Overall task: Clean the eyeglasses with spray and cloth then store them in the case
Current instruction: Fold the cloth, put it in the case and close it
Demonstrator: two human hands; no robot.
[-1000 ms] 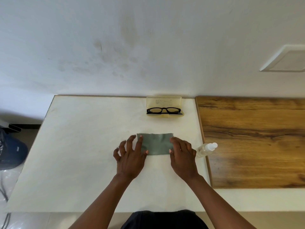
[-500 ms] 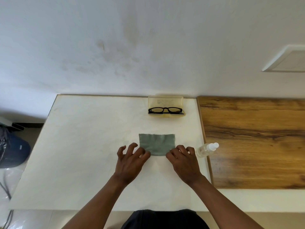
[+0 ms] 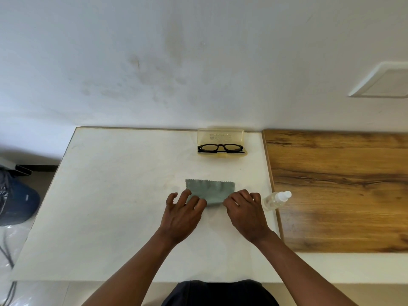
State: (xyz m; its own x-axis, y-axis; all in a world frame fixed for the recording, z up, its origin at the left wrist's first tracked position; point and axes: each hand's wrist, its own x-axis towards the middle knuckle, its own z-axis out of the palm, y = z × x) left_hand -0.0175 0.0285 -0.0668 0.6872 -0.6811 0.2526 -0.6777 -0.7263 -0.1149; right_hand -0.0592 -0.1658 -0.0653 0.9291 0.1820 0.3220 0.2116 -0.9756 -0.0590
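A grey-green cleaning cloth (image 3: 210, 191) lies flat in the middle of the white table (image 3: 121, 195). My left hand (image 3: 183, 215) pinches its near left corner and my right hand (image 3: 245, 213) pinches its near right corner; the near edge curls up slightly between them. Black-framed eyeglasses (image 3: 220, 148) rest folded in the open yellowish clear case (image 3: 220, 135) at the table's far edge, well beyond both hands. A small clear spray bottle (image 3: 274, 199) with a white cap lies on its side just right of my right hand.
A wooden surface (image 3: 342, 184) adjoins the table on the right, and the bottle lies on the seam. A white wall rises directly behind the case. A dark blue bag (image 3: 15, 204) and cables sit on the floor to the left.
Both hands slid back toward me from flat on the cloth's sides to its near corners, and the fingers have closed on those corners. Glasses, case and bottle stayed put.
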